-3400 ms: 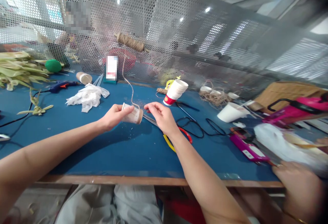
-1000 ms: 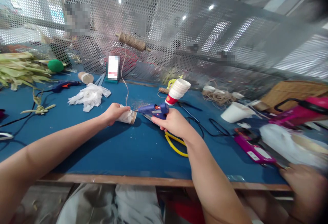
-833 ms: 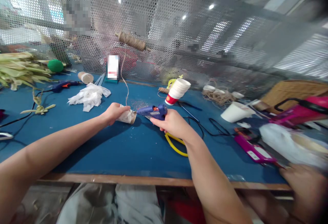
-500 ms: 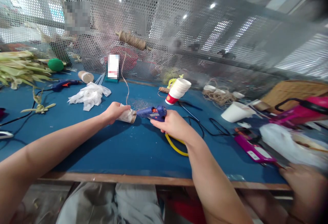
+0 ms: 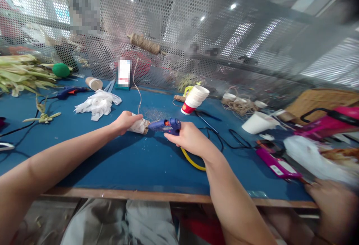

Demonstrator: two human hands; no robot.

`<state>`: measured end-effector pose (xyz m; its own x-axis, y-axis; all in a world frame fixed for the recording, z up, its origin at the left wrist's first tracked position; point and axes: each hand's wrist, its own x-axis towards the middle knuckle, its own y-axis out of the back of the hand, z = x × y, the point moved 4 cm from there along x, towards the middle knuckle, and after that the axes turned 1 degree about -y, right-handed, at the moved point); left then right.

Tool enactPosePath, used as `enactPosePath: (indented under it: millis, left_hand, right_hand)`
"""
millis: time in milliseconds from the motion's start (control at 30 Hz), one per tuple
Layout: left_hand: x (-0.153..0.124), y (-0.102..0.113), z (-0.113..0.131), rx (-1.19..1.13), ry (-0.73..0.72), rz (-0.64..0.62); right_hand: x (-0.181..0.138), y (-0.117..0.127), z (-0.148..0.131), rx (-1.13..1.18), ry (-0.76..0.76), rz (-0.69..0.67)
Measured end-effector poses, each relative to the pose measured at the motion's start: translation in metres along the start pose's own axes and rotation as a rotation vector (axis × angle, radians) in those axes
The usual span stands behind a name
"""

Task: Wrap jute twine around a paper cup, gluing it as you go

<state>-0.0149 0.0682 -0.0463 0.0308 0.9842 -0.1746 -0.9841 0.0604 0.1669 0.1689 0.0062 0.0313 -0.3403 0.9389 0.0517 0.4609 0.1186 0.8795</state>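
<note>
Blue glue gun (image 5: 165, 125) clamped in the right hand (image 5: 186, 138), nozzle at the end of a cup (image 5: 138, 126) that the left hand (image 5: 125, 121) grips and pins on its side against the table (image 5: 140, 166), mid-bench. Twine (image 5: 138, 99) rises from the cup to a spool (image 5: 144, 44) on the mesh. The cup looks light, thin paper, likely to crush under a hard squeeze; a loose wrap around its middle, clear of the hot tip, suits it. A stack (image 5: 194, 99) of cups and yellow scissors (image 5: 190, 160) lie near; another person's hand (image 5: 333, 207) shows lower right
</note>
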Motion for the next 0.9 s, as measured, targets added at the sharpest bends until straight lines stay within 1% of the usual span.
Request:
enactPosePath:
  millis: [100, 267, 367, 500, 700, 900]
  left_hand:
    - [-0.002, 0.0, 0.002, -0.013, -0.001, 0.016]
    - [-0.003, -0.001, 0.003, -0.01, -0.006, 0.026]
    - [-0.002, -0.002, 0.002, -0.015, 0.004, 0.01]
    - [-0.004, -0.001, 0.002, -0.005, 0.01, 0.016]
    - [-0.011, -0.002, 0.006, -0.019, -0.043, 0.018]
    - [-0.013, -0.002, 0.007, -0.018, -0.035, 0.044]
  right_hand:
    - [0.0, 0.002, -0.001, -0.042, 0.016, 0.04]
    - [0.0, -0.001, 0.002, -0.033, 0.023, 0.004]
    - [0.0, 0.0, 0.002, -0.027, 0.021, 0.012]
    - [0.001, 0.002, 0.0, -0.005, -0.007, 0.026]
    - [0.003, 0.003, 0.003, 0.049, -0.045, 0.05]
    - [0.005, 0.002, 0.005, 0.089, -0.076, 0.064]
